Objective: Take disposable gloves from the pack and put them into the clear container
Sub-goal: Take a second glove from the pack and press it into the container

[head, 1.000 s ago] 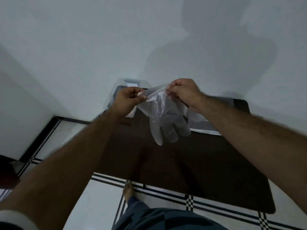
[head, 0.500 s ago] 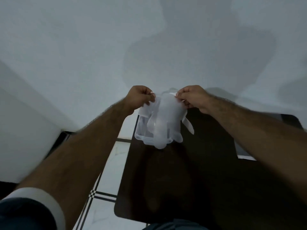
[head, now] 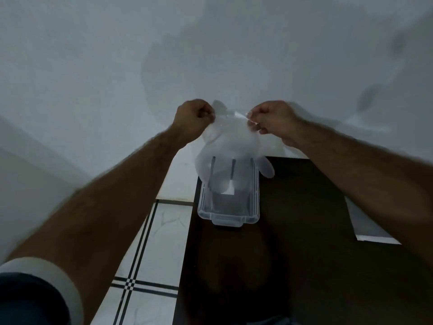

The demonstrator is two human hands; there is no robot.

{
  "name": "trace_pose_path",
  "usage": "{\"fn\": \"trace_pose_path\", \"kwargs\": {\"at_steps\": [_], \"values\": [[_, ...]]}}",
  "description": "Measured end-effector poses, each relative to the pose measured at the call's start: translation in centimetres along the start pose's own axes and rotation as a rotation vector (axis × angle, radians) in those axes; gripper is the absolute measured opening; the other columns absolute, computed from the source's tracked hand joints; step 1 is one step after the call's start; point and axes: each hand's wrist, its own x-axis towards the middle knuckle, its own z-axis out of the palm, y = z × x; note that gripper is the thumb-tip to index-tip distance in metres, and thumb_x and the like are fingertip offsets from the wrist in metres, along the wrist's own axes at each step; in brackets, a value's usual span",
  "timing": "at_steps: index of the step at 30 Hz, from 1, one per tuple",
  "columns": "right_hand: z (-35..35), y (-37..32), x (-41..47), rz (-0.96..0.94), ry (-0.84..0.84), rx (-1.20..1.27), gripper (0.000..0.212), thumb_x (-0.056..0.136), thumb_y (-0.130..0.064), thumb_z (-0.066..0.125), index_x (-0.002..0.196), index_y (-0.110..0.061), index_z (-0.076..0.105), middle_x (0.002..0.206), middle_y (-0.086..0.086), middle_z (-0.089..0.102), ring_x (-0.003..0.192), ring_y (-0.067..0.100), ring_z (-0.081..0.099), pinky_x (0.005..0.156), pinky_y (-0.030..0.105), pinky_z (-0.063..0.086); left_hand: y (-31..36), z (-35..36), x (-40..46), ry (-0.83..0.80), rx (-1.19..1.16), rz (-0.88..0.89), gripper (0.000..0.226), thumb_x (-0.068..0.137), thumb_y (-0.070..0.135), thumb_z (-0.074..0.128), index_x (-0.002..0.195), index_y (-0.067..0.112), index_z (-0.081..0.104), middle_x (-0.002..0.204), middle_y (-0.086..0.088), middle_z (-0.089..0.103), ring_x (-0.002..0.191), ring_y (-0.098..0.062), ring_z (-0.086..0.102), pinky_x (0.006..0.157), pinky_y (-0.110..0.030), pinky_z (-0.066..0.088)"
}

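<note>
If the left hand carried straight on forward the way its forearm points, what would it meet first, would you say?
Probably the pale wall behind the table. The left hand, its grip pinching the glove cuff, has nothing visible beyond its knuckles, though depth is unclear.

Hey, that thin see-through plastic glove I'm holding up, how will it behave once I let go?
The thin translucent plastic glove probably floats down slowly, since it looks filmy and light. It hangs limp from both hands, so it likely crumples in the clear plastic container.
</note>
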Motion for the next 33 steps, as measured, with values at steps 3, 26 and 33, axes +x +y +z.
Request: {"fn": "trace_pose_path", "kwargs": {"at_steps": [3,26,33], "values": [[-0.4,-1.4,-0.1,-0.115,0.052,0.035,0.002,0.095,-0.018,0.077,0.095,-0.016,0.078,0.09,0.003,0.082,0.082,0.016,0.074,0.073,0.028,0.057,0.5,-0.6,0.2,0.144,-0.053,0.107,0.01,0.085,0.023,0.073,0.085,0.032,0.075,0.088,0.003,0.08,0.086,-0.024,0.077,0.086,-0.045,0.064],[1.6,8.4,-3.7,-0.556,-0.127,-0.497,0.016,0.097,-0.018,0.076,0.111,-0.013,0.082,0.111,0.0,0.081,0.102,0.013,0.074,0.09,0.014,0.052,-8.6,3.9,-7.0,0.036,0.468,0.64,0.015,0.1,0.02,0.068,0.109,0.013,0.077,0.093,-0.003,0.079,0.087,-0.028,0.073,0.084,-0.044,0.05],[2.6,12.0,-3.6,-0.516,-0.28,-0.693,0.023,0.097,-0.034,0.065,0.106,-0.021,0.082,0.109,-0.006,0.08,0.102,0.014,0.072,0.091,0.036,0.056,-12.2,7.1,-8.4,-0.049,0.489,0.566,0.014,0.097,0.021,0.071,0.109,0.016,0.077,0.091,0.001,0.078,0.09,-0.026,0.073,0.083,-0.042,0.05]]}}
